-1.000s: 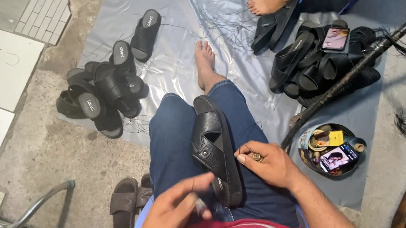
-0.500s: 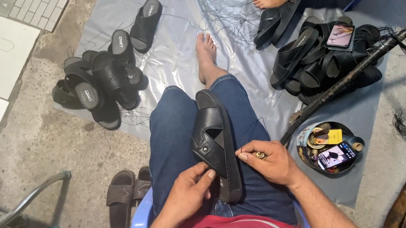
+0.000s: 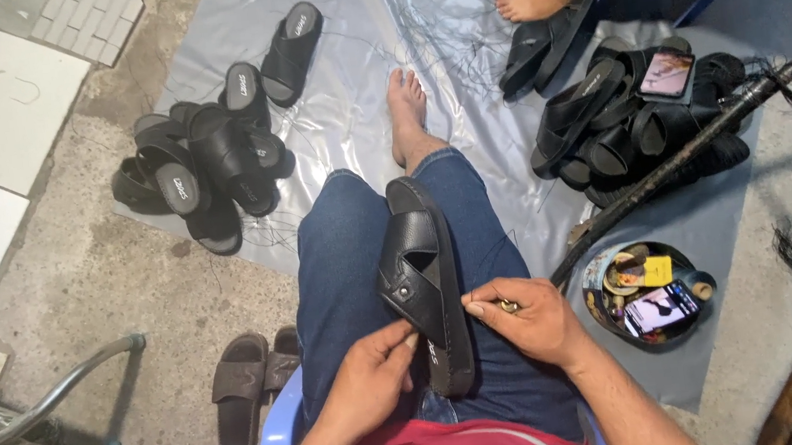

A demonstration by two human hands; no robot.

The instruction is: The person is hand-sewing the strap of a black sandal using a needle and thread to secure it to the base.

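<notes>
Black sandal [image 3: 425, 283] lies along my lap, its long axis running from my waist out toward the knee.

My left hand [image 3: 370, 380] grips its near end from the left. My right hand [image 3: 527, 317], just right of the sole edge, pinches a small metal tool [image 3: 508, 306]. Both are about equally near.

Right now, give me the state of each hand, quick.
Left hand: fingers curled against the black sandal on the lap, steadying it.
Right hand: closed in a pinch grip on a small metal tool at the sandal's edge.
</notes>
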